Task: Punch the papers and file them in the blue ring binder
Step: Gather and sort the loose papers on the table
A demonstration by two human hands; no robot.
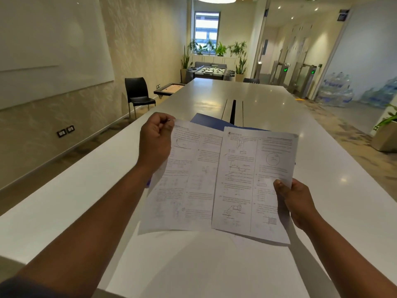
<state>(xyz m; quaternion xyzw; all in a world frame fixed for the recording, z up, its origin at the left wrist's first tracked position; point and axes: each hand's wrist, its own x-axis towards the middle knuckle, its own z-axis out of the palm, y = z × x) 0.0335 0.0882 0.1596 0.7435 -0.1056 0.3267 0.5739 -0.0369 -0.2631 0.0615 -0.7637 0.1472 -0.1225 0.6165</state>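
Items I log from my feed: printed paper sheets point(217, 181), thin, matt, slightly curled; blue ring binder point(207, 121), smooth cover with a dull sheen; white table point(268, 108), glossy and reflective; black chair point(138, 93), moulded plastic seat on thin metal legs.

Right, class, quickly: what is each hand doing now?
Left hand: pinches the left sheet at its top corner.
Right hand: grips the right sheet.

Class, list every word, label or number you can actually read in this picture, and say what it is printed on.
None can be read.
Left sheet: heading and body print blurred.
Right sheet: print and diagram labels too small.
Blue wall sign: blurred.
Green gate lights: no legible characters.
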